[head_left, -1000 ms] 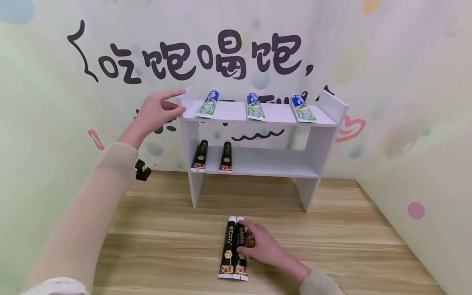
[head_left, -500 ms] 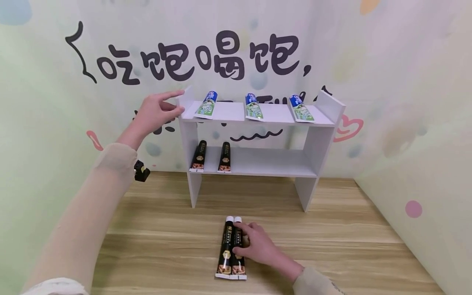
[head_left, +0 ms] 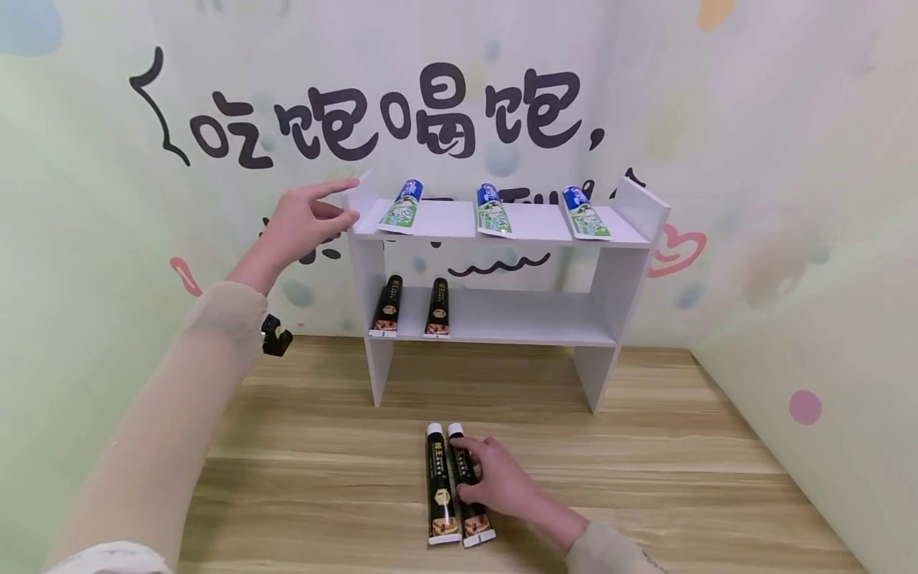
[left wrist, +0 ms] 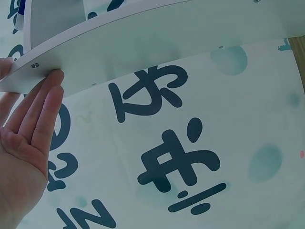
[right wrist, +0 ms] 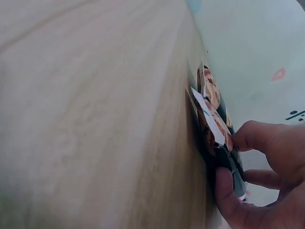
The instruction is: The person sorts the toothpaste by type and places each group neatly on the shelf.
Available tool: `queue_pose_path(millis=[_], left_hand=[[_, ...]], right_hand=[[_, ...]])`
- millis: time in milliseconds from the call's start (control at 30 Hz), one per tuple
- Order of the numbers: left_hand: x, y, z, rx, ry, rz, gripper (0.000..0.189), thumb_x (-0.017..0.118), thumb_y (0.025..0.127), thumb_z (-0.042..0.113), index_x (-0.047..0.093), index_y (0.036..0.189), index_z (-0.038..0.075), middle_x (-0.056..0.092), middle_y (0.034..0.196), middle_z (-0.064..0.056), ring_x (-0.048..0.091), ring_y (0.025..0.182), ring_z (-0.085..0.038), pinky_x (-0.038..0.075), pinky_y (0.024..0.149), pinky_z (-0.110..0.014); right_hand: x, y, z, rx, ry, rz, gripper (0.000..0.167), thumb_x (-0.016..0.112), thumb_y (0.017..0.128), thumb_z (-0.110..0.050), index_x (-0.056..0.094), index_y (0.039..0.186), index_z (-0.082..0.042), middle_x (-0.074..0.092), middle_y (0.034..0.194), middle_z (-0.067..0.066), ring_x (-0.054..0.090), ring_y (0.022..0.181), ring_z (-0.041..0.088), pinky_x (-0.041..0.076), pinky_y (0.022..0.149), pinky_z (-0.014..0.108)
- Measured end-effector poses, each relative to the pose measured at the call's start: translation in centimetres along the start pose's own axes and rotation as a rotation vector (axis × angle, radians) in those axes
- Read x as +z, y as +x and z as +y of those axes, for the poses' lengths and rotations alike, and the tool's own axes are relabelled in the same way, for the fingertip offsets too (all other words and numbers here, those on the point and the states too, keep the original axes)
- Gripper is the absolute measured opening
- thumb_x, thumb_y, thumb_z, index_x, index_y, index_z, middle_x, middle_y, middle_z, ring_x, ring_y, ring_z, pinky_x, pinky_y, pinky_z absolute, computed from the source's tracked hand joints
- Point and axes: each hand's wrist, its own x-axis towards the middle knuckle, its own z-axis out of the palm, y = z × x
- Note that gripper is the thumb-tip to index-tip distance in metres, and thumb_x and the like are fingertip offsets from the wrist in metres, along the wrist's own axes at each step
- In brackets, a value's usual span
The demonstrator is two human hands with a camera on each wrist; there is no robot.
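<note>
A white two-tier shelf [head_left: 502, 328] stands at the back. My left hand [head_left: 301, 219] holds its upper left side panel [left wrist: 143, 47]; in the left wrist view some fingers lie along the panel's outer face. On the tabletop two black toothpaste tubes lie side by side, white caps pointing toward the shelf. My right hand [head_left: 498, 477] pinches the right tube [head_left: 476, 522] between thumb and fingers, partly covering it. The left tube [head_left: 442, 494] lies just beside it, untouched. In the right wrist view, the gripped tube's flat crimped end [right wrist: 209, 117] faces the camera.
Three blue-and-green toothpaste tubes, left [head_left: 403, 209], middle [head_left: 492, 211] and right [head_left: 585, 214], lie spaced along the top tier. Two black tubes, one [head_left: 388, 307] far left and another [head_left: 438, 308] beside it, rest on the lower tier. A lettered wall stands behind.
The two black tubes on the table have come apart slightly at the caps, and the right tube has turned, its crimped end swinging rightward. My left hand stays at the shelf panel.
</note>
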Motion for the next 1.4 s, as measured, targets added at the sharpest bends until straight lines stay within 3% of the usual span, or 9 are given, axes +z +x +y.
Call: queue_pose_path(millis=[200, 333, 533, 667, 967, 1200, 1333, 1400], left_hand=[[0.1, 0.2, 0.1, 0.009, -0.002, 0.003, 0.053, 0.067, 0.094, 0.027, 0.052, 0.145, 0.025, 0.068, 0.124, -0.024, 0.066, 0.083, 0.006, 0.051, 0.067, -0.008], [0.1, 0.2, 0.0, 0.013, -0.011, 0.002, 0.053, 0.067, 0.094, 0.026, 0.052, 0.145, 0.024, 0.066, 0.126, -0.024, 0.063, 0.081, 0.010, 0.052, 0.067, -0.007], [0.1, 0.0, 0.0, 0.013, -0.015, 0.001, 0.054, 0.067, 0.093, 0.026, 0.052, 0.145, 0.023, 0.065, 0.128, -0.024, 0.062, 0.078, 0.013, 0.052, 0.066, -0.007], [0.0, 0.0, 0.0, 0.017, -0.017, 0.010, 0.053, 0.067, 0.093, 0.026, 0.053, 0.144, 0.024, 0.067, 0.123, -0.025, 0.061, 0.076, 0.014, 0.051, 0.065, -0.007], [0.1, 0.1, 0.1, 0.008, -0.021, -0.003, 0.054, 0.067, 0.094, 0.026, 0.052, 0.145, 0.023, 0.066, 0.126, -0.026, 0.062, 0.077, 0.012, 0.052, 0.065, -0.008], [0.1, 0.1, 0.1, 0.005, -0.017, 0.003, 0.054, 0.067, 0.094, 0.026, 0.052, 0.145, 0.022, 0.068, 0.123, -0.025, 0.063, 0.077, 0.011, 0.053, 0.066, -0.009], [0.1, 0.0, 0.1, 0.004, -0.009, 0.004, 0.053, 0.067, 0.094, 0.026, 0.052, 0.145, 0.023, 0.068, 0.121, -0.025, 0.063, 0.077, 0.010, 0.052, 0.066, -0.009], [0.1, -0.1, 0.1, 0.004, -0.013, 0.001, 0.053, 0.067, 0.094, 0.026, 0.052, 0.145, 0.023, 0.068, 0.122, -0.025, 0.064, 0.078, 0.009, 0.053, 0.066, -0.009]], right_hand=[[-1.3, 0.3, 1.2, -0.039, -0.039, 0.019, 0.069, 0.075, 0.074, -0.005, 0.052, 0.139, -0.002, 0.057, 0.070, 0.003, 0.044, 0.054, 0.001, 0.043, 0.053, 0.018], [-1.7, 0.3, 1.7, -0.046, -0.080, 0.023, 0.068, 0.075, 0.075, -0.007, 0.053, 0.139, -0.002, 0.054, 0.066, -0.001, 0.040, 0.049, -0.001, 0.041, 0.055, 0.019], [-2.0, -0.1, 1.5, -0.034, -0.112, -0.025, 0.067, 0.072, 0.082, -0.015, 0.049, 0.144, -0.004, 0.056, 0.085, 0.006, 0.043, 0.057, 0.002, 0.041, 0.057, 0.020], [-2.2, -0.1, 1.1, -0.013, -0.114, -0.045, 0.072, 0.077, 0.080, -0.017, 0.047, 0.145, -0.006, 0.055, 0.095, 0.009, 0.045, 0.065, 0.006, 0.041, 0.058, 0.021], [-2.9, 0.6, 0.9, 0.031, -0.051, -0.127, 0.081, 0.085, 0.073, -0.015, 0.046, 0.144, -0.006, 0.059, 0.089, 0.005, 0.051, 0.069, 0.008, 0.046, 0.060, 0.021], [-4.0, 1.3, 0.8, 0.117, 0.065, -0.217, 0.081, 0.081, 0.078, -0.010, 0.041, 0.148, -0.006, 0.065, 0.076, 0.006, 0.058, 0.051, 0.014, 0.053, 0.047, 0.030], [-4.3, 1.4, 1.3, 0.125, 0.152, -0.234, 0.081, 0.079, 0.080, -0.011, 0.037, 0.149, -0.005, 0.067, 0.067, 0.004, 0.058, 0.047, 0.014, 0.056, 0.047, 0.033], [-4.2, 1.4, 1.6, 0.135, 0.229, -0.239, 0.081, 0.079, 0.081, -0.011, 0.035, 0.150, -0.005, 0.069, 0.071, 0.007, 0.061, 0.049, 0.016, 0.058, 0.049, 0.034]])
